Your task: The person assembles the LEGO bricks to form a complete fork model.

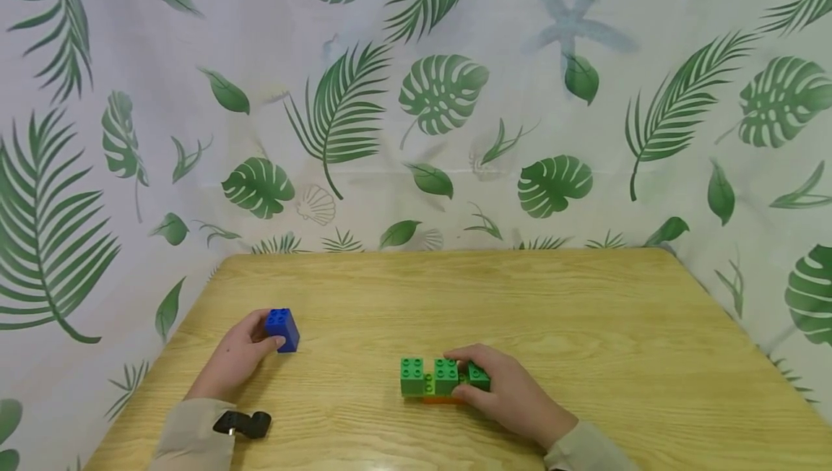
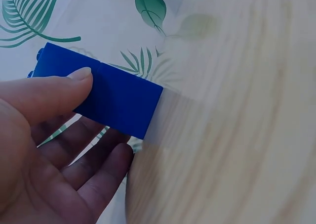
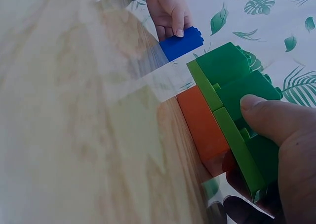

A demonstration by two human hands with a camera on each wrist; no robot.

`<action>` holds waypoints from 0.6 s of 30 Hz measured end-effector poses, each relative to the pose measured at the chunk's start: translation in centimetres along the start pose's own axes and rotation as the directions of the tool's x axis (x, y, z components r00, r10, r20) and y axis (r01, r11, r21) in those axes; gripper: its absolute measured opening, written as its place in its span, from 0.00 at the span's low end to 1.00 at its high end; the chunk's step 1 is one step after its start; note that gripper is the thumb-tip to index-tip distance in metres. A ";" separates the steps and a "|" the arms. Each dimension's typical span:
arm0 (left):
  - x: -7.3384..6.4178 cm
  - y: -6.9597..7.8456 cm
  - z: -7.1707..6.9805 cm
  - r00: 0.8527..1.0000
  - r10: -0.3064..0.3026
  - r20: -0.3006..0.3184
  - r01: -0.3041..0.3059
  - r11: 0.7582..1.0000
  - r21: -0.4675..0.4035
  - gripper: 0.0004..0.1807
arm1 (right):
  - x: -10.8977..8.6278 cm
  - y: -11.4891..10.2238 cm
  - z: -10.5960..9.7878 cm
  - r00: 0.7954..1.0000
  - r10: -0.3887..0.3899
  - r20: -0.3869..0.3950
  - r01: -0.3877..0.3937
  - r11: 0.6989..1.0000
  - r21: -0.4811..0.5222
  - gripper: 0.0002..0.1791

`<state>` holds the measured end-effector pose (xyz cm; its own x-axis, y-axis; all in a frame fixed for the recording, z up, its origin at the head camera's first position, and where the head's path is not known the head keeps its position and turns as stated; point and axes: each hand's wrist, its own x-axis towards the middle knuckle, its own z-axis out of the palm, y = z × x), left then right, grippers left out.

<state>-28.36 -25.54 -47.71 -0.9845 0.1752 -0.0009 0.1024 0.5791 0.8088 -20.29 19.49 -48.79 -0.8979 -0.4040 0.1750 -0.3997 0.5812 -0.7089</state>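
My left hand (image 1: 237,359) pinches a blue toy brick stack (image 1: 283,332) at the left of the table, thumb on its near face and fingers behind. Studs show on top, and a seam in the left wrist view splits the blue stack (image 2: 123,98) into two bricks. Right of centre, my right hand (image 1: 507,391) grips the right part of a built brick piece. That piece has three green bricks (image 1: 412,377) in a row over lime green pieces (image 3: 203,84), with an orange brick (image 3: 202,125) underneath. The right fingers partly hide the rightmost green brick.
Both hands work over a wood-grain table (image 1: 364,297). A leaf-printed cloth (image 1: 455,189) hangs behind it and along both sides. A black wrist device (image 1: 243,424) sits at the left sleeve.
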 end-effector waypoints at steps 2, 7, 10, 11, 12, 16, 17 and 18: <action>0.0 -0.2 0.1 1.000 -0.004 -0.007 0.003 1.000 -0.013 0.32 | 0.0 0.0 0.0 1.000 0.000 0.002 0.000 1.000 0.005 0.31; 0.1 -0.3 0.4 1.000 -0.012 -0.024 0.011 0.999 -0.042 0.32 | 0.0 0.2 0.0 1.000 -0.004 0.003 0.004 1.000 0.006 0.30; 0.1 -0.3 0.6 0.999 -0.019 -0.033 0.017 0.998 -0.055 0.32 | -0.1 0.2 -0.1 1.000 -0.004 0.005 0.004 1.000 0.007 0.30; 0.0 -0.3 0.6 0.999 -0.022 -0.035 0.020 0.998 -0.056 0.31 | -0.1 0.2 -0.1 1.000 -0.004 0.006 0.004 1.000 0.007 0.30; 0.0 -0.2 0.7 0.999 -0.023 -0.037 0.021 0.998 -0.056 0.31 | -0.1 0.2 -0.1 1.000 -0.004 0.006 0.004 1.000 0.008 0.30; -0.2 0.1 1.1 0.999 -0.031 -0.042 0.029 0.998 -0.054 0.30 | -0.1 0.3 -0.1 1.000 -0.007 0.008 0.007 1.000 0.003 0.30; -0.2 0.2 1.2 0.999 -0.033 -0.041 0.031 0.998 -0.053 0.30 | -0.1 0.3 -0.1 1.000 -0.011 0.009 0.011 1.000 0.002 0.30; -0.2 0.3 1.4 0.999 -0.034 -0.041 0.032 0.998 -0.051 0.29 | -0.1 0.3 -0.1 1.000 -0.015 0.009 0.015 1.000 -0.002 0.30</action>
<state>-27.95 -24.32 -48.26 -0.9924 0.1228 -0.0046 0.0633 0.5427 0.8375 -20.37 19.74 -48.95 -0.8903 -0.4186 0.1795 -0.4132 0.5765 -0.7050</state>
